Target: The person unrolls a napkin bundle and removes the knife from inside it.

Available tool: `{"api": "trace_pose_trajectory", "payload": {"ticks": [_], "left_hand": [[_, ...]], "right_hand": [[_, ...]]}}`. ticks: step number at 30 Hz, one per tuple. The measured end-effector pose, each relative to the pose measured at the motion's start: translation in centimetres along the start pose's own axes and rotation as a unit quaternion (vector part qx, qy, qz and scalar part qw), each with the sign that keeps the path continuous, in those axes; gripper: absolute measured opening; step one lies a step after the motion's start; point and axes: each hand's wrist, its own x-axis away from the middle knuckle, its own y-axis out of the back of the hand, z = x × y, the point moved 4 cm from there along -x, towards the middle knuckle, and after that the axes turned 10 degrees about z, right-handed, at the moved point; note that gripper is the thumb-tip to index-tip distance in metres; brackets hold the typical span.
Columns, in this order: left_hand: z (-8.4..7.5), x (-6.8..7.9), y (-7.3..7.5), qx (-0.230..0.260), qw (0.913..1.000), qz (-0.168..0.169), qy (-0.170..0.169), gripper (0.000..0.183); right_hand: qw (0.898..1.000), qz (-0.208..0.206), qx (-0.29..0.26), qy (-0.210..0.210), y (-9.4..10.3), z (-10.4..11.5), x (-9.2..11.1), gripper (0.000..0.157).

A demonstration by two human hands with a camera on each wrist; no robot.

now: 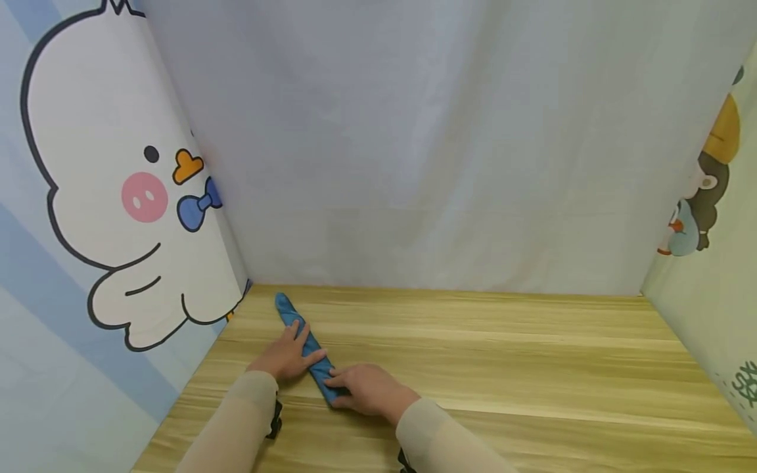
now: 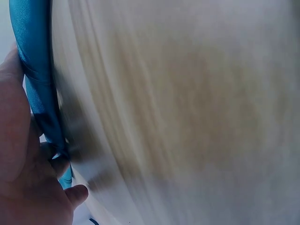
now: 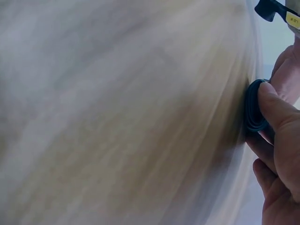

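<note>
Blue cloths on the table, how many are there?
1. A long, narrow blue cloth lies at the table's left rear. The left hand rests on its middle, and the right hand grips its near, rolled end. None other shows.

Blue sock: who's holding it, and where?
Right hand pinches the blue sock at its near rolled end; left hand presses flat on its middle.

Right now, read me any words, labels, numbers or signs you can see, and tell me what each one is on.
No text here can be read.
Dark green marks on the right wall panel: cut off by the frame edge, not legible.
Small yellow label on a black piece at the top of the right wrist view: too small and blurred.
The blue sock, wooden table and duck cartoon panel carry no writing.
</note>
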Motion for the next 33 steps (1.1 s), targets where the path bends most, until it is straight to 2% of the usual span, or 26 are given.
{"api": "trace_pose_trajectory", "payload": {"ticks": [5, 12, 19, 24, 33], "left_hand": [[-0.4, 0.6, -0.1, 0.002, 0.9999, -0.010, -0.005, 0.092], [-0.9, 0.5, -0.7, 0.004, 0.9999, -0.010, -0.004, 0.095], [-1.5, 0.7, -1.6, -0.026, 0.9995, -0.017, -0.001, 0.093], [-2.3, 1.1, -1.8, -0.029, 0.9992, -0.025, -0.006, 0.094], [-3.7, 1.1, -2.5, -0.049, 0.9984, -0.028, -0.003, 0.091]], "right_hand": [[1.000, -0.014, -0.003, 0.010, -0.1, -0.2, 0.0, 0.048], [0.999, -0.022, 0.007, 0.028, -0.1, -0.3, 0.5, 0.048], [0.999, -0.022, 0.008, 0.034, -0.5, -0.3, 1.7, 0.047], [0.998, -0.029, 0.017, 0.048, -0.4, 0.1, 2.7, 0.046], [0.998, -0.033, -0.006, 0.061, -0.5, -0.3, 4.4, 0.046]]}}
